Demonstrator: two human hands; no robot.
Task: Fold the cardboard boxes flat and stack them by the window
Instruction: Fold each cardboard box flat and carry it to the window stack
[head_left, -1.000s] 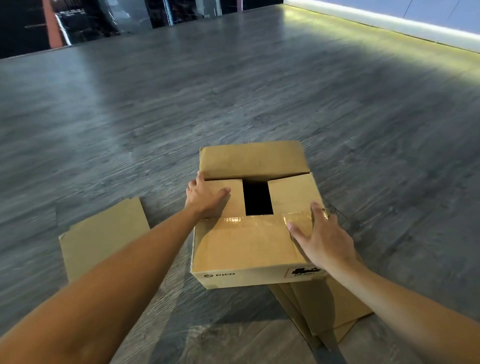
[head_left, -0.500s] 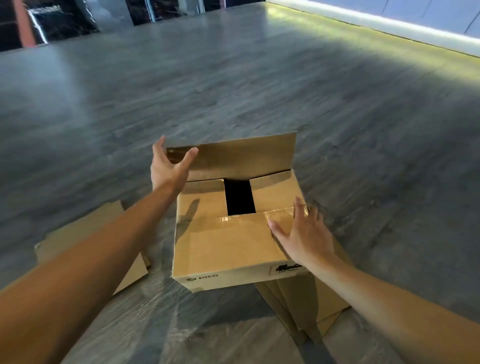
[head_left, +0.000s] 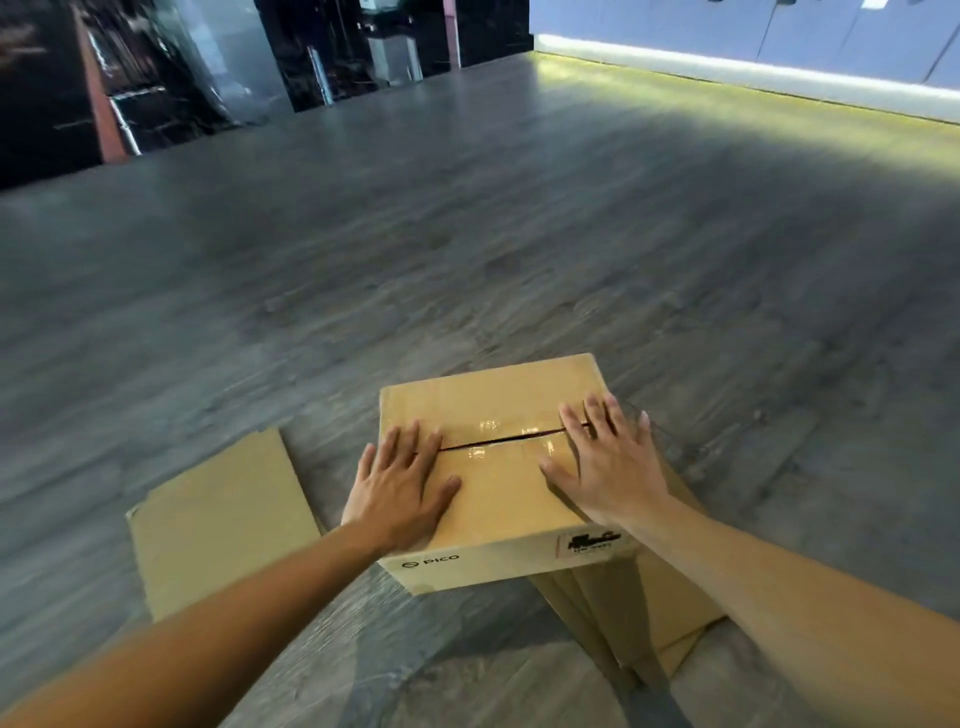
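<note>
Two bare hands press flat on the top of one closed cardboard box (head_left: 498, 499) standing on the grey wood-grain floor (head_left: 467, 260). At far left, a flattened cardboard sheet (head_left: 218, 525) lies on the floor, just beside the box. The left forearm enters from the lower-left corner and runs up and rightward; the left hand (head_left: 400, 488) rests palm-down on the box top near its left edge, fingers (head_left: 410, 441) straight and slightly spread, thumb stretched toward the middle. The seam (head_left: 498, 441) between the two top flaps runs between the hands, a narrow dark gap under glossy tape. The right hand (head_left: 608, 467) lies palm-down near the right edge, its fingers straight and fanned apart across the seam, holding nothing. The right forearm leaves toward the lower-right corner. Under the box's right near corner, several flattened boxes (head_left: 644, 618) lie stacked on the floor.
</note>
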